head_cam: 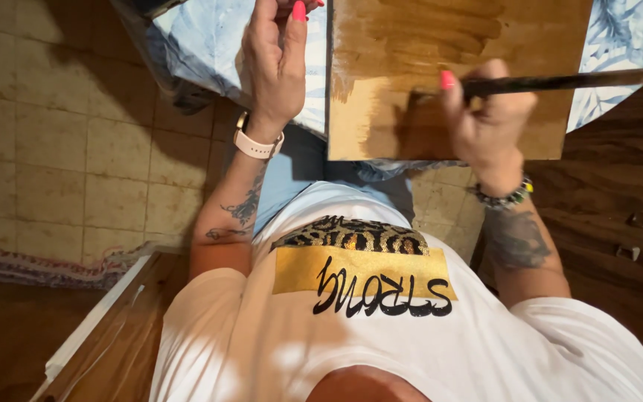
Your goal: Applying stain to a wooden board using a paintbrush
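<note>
A flat wooden board (pixel 455 45) lies on a table covered with a pale blue leaf-print cloth (pixel 202 37). Its upper part is stained dark brown; the lower left corner is lighter bare wood. My right hand (pixel 485 119) grips a long dark brush handle (pixel 567 80) that runs off to the right, over the board's lower edge. My left hand (pixel 277 59), with a pale wrist watch, rests on the cloth just left of the board, fingers stretched along its left edge. The brush's bristles are hidden by my hand.
Beige floor tiles (pixel 76 149) lie to the left, with a rug edge (pixel 39 264) below them. Dark wooden furniture with small metal handles (pixel 638 223) stands at the right. A wooden piece with a white edge (pixel 106 327) sits at lower left.
</note>
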